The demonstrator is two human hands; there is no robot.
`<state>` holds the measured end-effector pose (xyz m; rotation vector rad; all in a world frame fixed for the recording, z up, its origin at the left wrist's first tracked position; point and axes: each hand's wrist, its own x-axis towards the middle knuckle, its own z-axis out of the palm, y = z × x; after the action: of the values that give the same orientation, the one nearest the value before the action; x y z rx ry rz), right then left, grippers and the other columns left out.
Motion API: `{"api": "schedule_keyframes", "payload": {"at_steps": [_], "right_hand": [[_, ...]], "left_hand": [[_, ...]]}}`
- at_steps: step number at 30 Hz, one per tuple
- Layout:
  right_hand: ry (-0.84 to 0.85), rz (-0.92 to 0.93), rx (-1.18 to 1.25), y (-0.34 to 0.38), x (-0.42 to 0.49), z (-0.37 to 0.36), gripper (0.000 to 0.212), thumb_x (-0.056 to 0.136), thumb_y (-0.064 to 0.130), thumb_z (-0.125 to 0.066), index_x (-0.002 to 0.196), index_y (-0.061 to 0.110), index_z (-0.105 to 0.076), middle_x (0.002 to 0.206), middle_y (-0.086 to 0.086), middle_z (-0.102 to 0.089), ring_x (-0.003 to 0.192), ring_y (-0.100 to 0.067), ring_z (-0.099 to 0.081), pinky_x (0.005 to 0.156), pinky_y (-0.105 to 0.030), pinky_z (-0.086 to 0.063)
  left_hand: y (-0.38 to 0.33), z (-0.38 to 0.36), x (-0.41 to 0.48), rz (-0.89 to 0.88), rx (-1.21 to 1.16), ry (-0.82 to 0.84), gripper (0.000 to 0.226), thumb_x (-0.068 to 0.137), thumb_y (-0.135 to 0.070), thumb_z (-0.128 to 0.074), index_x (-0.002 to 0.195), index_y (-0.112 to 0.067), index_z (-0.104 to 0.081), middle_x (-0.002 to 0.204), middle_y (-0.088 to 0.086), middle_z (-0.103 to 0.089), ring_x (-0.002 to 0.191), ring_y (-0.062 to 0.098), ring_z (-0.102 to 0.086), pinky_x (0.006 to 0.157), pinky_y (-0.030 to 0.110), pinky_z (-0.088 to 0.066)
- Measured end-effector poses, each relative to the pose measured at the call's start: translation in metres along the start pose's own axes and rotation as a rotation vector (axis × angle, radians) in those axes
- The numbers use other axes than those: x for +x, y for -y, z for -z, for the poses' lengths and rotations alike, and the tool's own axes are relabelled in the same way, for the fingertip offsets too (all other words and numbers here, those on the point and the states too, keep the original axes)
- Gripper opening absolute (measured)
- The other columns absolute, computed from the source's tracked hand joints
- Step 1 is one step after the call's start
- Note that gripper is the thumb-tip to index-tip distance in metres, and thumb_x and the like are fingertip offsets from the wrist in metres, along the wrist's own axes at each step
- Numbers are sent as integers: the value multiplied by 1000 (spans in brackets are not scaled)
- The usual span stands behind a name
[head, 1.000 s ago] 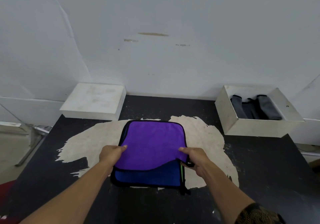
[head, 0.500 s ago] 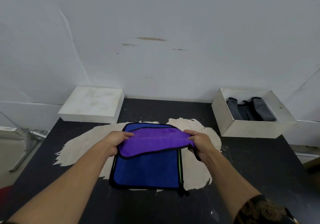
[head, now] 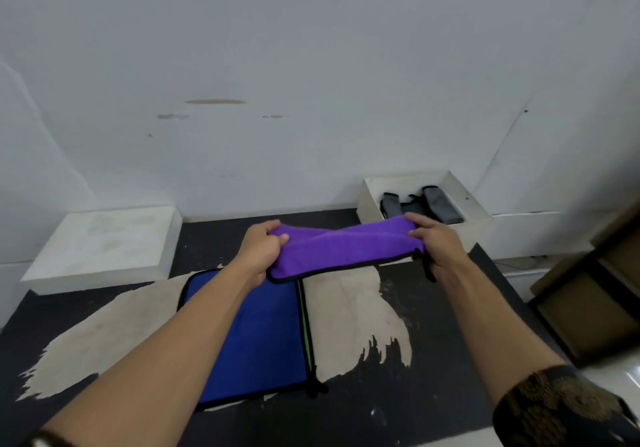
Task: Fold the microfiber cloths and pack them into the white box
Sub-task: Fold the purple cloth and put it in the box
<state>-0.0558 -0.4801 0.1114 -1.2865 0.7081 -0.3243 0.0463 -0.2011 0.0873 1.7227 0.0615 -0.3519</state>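
Wall [head: 311, 48]: pale grey-white, fills the upper half of the view, with a few brown scuffs.

Table [head: 398, 419]: black top with a large worn beige patch [head: 349, 318] across the middle.

White slab [head: 100, 242]: flat closed block at the far left of the table, against the wall.

Brown cabinet [head: 595, 308]: at the right edge, off the table, partly cut off by the frame.

Blue cloth [head: 256, 342]: lies flat on the table over the worn patch, black-edged, partly hidden under the left forearm. A thin green strip [head: 305, 325] shows along its right side; I cannot tell whether it belongs to another cloth below.

White box [head: 479, 235]: open-topped, at the far right of the table by the wall, well apart from the blue cloth.

Purple cloth [head: 343, 249]: held in the air above the far edge of the blue cloth, just in front of the white box. It is doubled into a long band with a black hem along the lower edge, stretched between the 2 hands and slightly twisted.

Left hand [head: 259, 252]: fingers and thumb curled round the band's left end, gripping it.

Right hand [head: 436, 246]: pinching and gripping the band's right end; a dark patterned sleeve [head: 554, 408] shows at the lower right.

Grey cloths [head: 443, 206]: folded bundles standing inside the white box; exact count unclear.
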Motion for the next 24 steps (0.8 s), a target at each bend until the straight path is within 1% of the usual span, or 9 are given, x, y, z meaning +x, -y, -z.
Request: {"api": "schedule_keyframes", "payload": {"at_steps": [6,9,10,12,14,16,19,21,24], "right_hand": [[45,134,-227,-4,-13,93,47,83,-13,-52,103,22,-76,115,-1,-67,92,-10,-63,70,-15,-52],[21,62,-387,-47,-14,131,47,83,-12,-53,99,27,-76,116,2,-65,84,-12,-62,63,-17,-51],[-1,28,-448,-66,-12,139,48,83,-12,-54,101,26,-75,118,-1,-64,87,-14,-63,61,-17,-51],[-33,-60,-542,-105,-7,149,46,82,-15,-59,117,14,-69,127,-11,-62,103,-21,-62,74,-22,-52],[-22,-174,-695,-141,-5,156,53,79,-8,-70,130,2,-58,131,-17,-59,113,-27,-58,93,-34,-50],[30,-267,-912,-163,-7,160,65,76,8,-78,135,7,-52,133,-16,-55,116,-30,-57,99,-37,-48],[47,-268,-1064,-174,-11,162,57,77,10,-71,131,16,-53,131,-16,-51,103,-29,-60,89,-35,-52],[51,-249,-1111,-175,-15,161,47,79,4,-63,123,18,-58,129,-16,-50,94,-29,-62,88,-37,-54],[-7,-221,-1168,-177,-19,170,38,82,2,-57,117,17,-63,130,-18,-50,94,-31,-62,93,-41,-52]], "left_hand": [[20,-59,-33,-63,-5,120,50,94,-9,-59,142,-18,-48,134,0,-54,109,19,-62,89,35,-57],[63,-84,-50,0,63,186,50,96,-13,-58,141,-27,-46,129,-4,-54,105,13,-62,80,28,-58],[79,-90,-54,43,95,211,51,95,-14,-58,142,-28,-44,130,-4,-54,106,12,-60,85,30,-57],[112,-97,-59,157,174,272,57,94,-17,-60,146,-24,-36,135,-1,-51,111,14,-56,95,33,-52],[141,-98,-65,296,226,342,74,92,-19,-64,152,-21,-20,140,3,-48,111,17,-56,88,31,-53],[162,-98,-72,380,281,377,90,89,-21,-69,154,-24,-7,146,6,-41,116,21,-53,87,37,-54],[179,-100,-75,376,360,364,88,84,-19,-72,150,-25,-15,143,6,-43,117,20,-52,102,43,-48],[183,-100,-76,369,398,347,75,82,-16,-71,144,-22,-27,134,5,-48,110,17,-54,99,40,-50],[183,-101,-81,308,479,335,54,85,-15,-65,132,-22,-40,120,-1,-52,95,6,-52,86,28,-51]]}}
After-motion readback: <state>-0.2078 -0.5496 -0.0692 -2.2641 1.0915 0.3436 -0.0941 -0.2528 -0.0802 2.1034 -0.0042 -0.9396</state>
